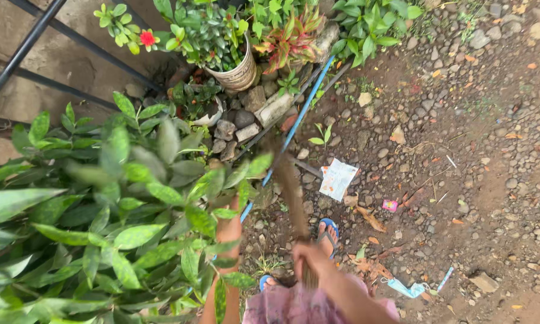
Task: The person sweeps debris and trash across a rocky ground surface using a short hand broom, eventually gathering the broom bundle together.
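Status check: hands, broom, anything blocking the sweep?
Right hand gripping stick broom, bristles blurred over gravel. Left hand reaching into leafy shrub. White wrapper and dry leaves on the ground beyond the broom.

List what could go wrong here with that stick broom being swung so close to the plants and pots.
1. The right hand swings the stick broom, blurred with motion, near the potted plant and stacked stones; it might knock them.
2. The left hand is half hidden in the leafy bush, so bristles could catch leaves.
3. Feet in open sandals on loose gravel may slip.
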